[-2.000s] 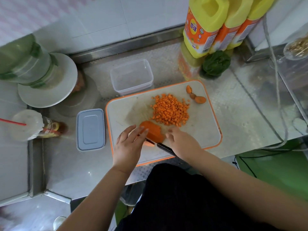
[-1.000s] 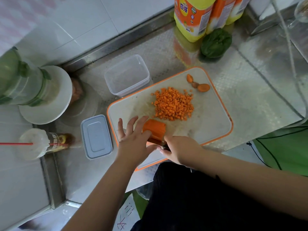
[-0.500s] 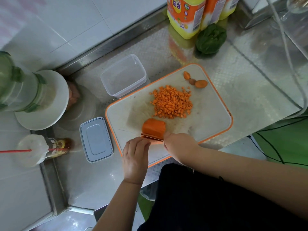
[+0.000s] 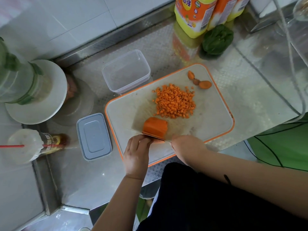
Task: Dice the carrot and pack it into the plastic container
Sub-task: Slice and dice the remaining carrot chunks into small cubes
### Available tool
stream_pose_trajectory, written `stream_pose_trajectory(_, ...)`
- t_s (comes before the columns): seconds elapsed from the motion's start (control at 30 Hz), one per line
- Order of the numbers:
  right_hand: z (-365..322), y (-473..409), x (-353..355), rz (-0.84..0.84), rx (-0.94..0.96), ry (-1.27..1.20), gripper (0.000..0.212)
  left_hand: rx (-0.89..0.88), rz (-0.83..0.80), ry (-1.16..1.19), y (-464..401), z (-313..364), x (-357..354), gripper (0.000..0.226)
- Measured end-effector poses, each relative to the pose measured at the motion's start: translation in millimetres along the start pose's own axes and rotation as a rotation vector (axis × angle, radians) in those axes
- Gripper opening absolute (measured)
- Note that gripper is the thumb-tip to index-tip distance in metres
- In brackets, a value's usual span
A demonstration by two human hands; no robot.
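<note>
In the head view, a carrot piece (image 4: 155,126) is lying on the white, orange-rimmed cutting board (image 4: 208,117), near its front edge. The knife (image 4: 154,135) is standing edge-down across the near end of the piece, its blade showing as a thin line. The left hand (image 4: 137,153) is resting at the board's front edge with its fingers (image 4: 141,140) curled onto the near end of the carrot, pinning it just beside the blade. The right hand (image 4: 186,147) is gripping the knife at its handle end, fingers wrapped out of sight beneath the knuckles. Behind the piece, a heap of diced carrot (image 4: 175,101) is sitting in the middle of the board, and three trimmed carrot ends (image 4: 200,80) are lying near the far right corner. The clear plastic container (image 4: 126,70) is standing open on the metal tabletop (image 4: 241,80), just beyond the board's far left edge; nothing can be made out inside it. Its grey lid (image 4: 93,136) is lying flat to the left of the board. Yellow bottles (image 4: 195,15) and a green leafy vegetable (image 4: 217,39) are standing at the back.
</note>
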State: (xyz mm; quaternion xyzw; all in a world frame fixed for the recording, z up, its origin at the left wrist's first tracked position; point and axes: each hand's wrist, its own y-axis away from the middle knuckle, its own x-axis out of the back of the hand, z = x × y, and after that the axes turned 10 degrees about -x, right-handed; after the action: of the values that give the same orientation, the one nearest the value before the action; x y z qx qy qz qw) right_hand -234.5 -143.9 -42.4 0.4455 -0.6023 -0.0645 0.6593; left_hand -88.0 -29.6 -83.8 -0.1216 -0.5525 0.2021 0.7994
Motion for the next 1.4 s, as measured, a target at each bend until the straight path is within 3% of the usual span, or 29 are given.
stream_pose_trajectory(0.23, -7.1, -14.2, 13.1, -0.062, 0.038, -0.128, 0.008, 0.051, 0.002, -0.001, 9.6, 0.2, -6.3, 0.007)
stream_pose_trajectory(0.33, -5.5, -14.6, 15.9, -0.067, 0.055, -0.139, 0.014, 0.086, 0.030, 0.013, 10.8, 4.3, -8.2, 0.006)
stream_pose_trajectory(0.77, 10.7, 12.2, 10.5, 0.090, 0.176, -0.046, 0.018, 0.181, 0.068, 0.030, 16.5, 11.1, -11.9, 0.008)
stream_pose_trajectory(1.07, 12.8, 3.5, 14.8, 0.015, 0.124, -0.079, 0.025, 0.137, 0.049, -0.010, 16.3, 9.6, -11.8, 0.005)
stream_pose_trajectory(1.17, 15.5, 5.4, 12.3, 0.008, 0.118, -0.037, 0.031, 0.103, 0.121, -0.046, 7.5, 17.0, -0.7, 0.013)
stream_pose_trajectory(1.23, 16.1, 7.6, 8.1, 0.035, 0.150, 0.014, 0.027, 0.062, 0.181, -0.053, -11.0, 23.6, 15.5, 0.014)
stream_pose_trajectory(1.4, 13.6, 12.2, 5.7, 0.065, 0.153, -0.035, 0.018, -0.007, 0.109, -0.078, -48.7, 16.5, 34.3, 0.021)
